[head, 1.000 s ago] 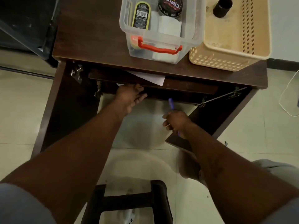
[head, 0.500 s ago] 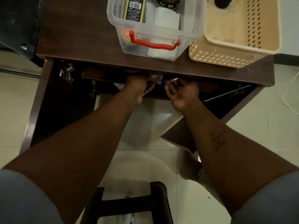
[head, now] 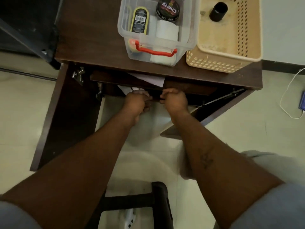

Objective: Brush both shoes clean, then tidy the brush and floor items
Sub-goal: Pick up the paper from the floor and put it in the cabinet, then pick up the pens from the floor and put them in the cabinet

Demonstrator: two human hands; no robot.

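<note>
Left grip and right grip side by side at the dark wooden under-desk tray, fingers curled; can't tell what either holds. Clear plastic box with red handle sits at the dark brown desk's front edge. Round black polish tin inside it.

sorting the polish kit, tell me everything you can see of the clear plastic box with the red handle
The clear plastic box is lidless, rectangular with rounded corners, and stands upright on the dark brown wooden desk near its front edge. A red handle lies across its front wall. Inside: a round black Cherry tin, a black-and-yellow barcoded item, white folded material.
</note>
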